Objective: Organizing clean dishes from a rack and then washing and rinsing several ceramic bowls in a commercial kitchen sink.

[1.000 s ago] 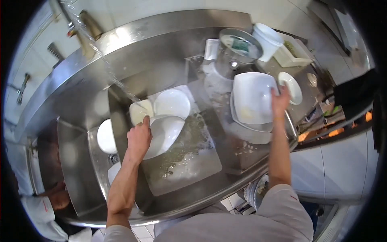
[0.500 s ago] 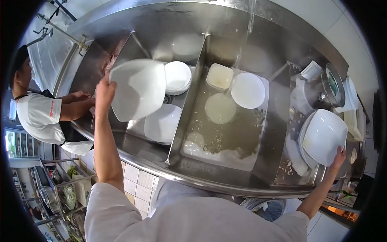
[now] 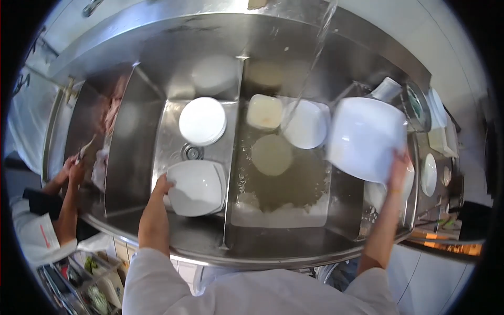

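Note:
My left hand grips the left rim of a square white bowl, its thumb over the edge. The bowl sits on a similar one at the bottom of the sink's left-centre basin, beside the drain. Behind it stands a stack of round white dishes. My right hand is closed on the lower right edge of another square white bowl, held up over the right end of the water-filled basin. In that basin are a square container, a round white dish and a submerged round dish.
Water streams into the middle basin from above. More white dishes lie at the right, by a glass lid and a small white bowl. At the far left a co-worker's hands handle something over pinkish meat.
My left hand has lowered its square bowl onto the other one in the left basin. My right hand has lifted a square bowl off the right-hand pile and brought it leftward.

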The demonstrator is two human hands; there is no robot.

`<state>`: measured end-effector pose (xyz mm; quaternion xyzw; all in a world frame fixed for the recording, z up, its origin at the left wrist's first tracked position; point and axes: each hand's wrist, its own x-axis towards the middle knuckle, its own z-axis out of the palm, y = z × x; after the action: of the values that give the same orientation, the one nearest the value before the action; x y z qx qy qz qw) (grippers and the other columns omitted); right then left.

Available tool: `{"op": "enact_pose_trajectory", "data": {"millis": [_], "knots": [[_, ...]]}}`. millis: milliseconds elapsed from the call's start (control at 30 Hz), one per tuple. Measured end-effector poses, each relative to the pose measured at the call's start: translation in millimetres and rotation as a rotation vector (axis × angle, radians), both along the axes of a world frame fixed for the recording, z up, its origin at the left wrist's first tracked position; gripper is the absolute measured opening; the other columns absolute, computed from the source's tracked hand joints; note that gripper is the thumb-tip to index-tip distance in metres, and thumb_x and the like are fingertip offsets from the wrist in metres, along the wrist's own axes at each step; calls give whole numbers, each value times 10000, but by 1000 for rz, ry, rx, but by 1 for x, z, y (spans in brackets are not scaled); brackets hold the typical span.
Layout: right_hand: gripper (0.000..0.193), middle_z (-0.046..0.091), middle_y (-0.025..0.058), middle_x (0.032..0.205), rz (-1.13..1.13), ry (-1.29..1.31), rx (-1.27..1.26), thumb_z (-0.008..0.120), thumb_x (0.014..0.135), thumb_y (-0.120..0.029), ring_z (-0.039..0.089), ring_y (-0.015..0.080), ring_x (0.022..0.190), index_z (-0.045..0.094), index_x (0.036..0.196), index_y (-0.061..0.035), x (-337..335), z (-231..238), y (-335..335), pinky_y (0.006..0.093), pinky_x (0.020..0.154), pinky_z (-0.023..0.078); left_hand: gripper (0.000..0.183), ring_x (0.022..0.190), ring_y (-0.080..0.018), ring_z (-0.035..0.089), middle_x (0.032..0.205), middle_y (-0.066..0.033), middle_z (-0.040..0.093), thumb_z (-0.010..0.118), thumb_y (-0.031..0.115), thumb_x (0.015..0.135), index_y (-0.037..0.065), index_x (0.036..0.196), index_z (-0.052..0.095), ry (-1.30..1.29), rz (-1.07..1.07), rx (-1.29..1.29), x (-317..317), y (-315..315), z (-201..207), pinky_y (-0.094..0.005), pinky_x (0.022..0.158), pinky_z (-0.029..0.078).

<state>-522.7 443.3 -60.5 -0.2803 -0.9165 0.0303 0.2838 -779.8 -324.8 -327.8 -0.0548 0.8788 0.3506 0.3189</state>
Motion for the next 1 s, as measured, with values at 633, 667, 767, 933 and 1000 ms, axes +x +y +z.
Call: {"op": "enact_pose_trajectory", "data": {"millis": [633,667,767,933,1000], "knots": [[359,662,110,868,-459,860,-1684,437,688,49,631,260,758,620,989,-17,-243,-196,-230,385,694,508,420,1225,-318,430,1320,-134,475,468,237,877,60,1256,500,538,-1221,299,-51,431,107,-405,1053,283],[371,663,128,889,-390,758,-1457,440,693,36,633,290,797,616,1012,-32,-243,-191,-231,389,717,498,455,1263,-324,388,1364,-113,439,434,297,904,92,1310,458,567,-1476,272,-81,422,69,-415,1073,251],[396,643,177,968,-508,664,-1147,447,712,-6,606,359,921,608,1065,-87,-175,-222,-166,394,772,468,593,1357,-379,185,1477,-201,189,321,416,918,114,1426,262,762,-1210,-448,-38,523,83,-502,1097,132],[282,634,194,1003,-406,461,-1310,497,838,-117,598,351,963,602,1098,-86,-163,-129,-166,382,806,462,667,1366,-391,135,1451,-216,233,514,240,854,-64,1378,234,1088,-1229,314,-6,571,85,-529,1107,91],[301,635,200,1007,-340,577,-1109,499,809,-70,611,332,945,610,1088,-69,-137,-148,-123,373,804,469,647,1377,-365,123,1465,-208,202,498,287,870,13,1402,253,690,-1382,468,25,570,93,-506,1113,77]]}}
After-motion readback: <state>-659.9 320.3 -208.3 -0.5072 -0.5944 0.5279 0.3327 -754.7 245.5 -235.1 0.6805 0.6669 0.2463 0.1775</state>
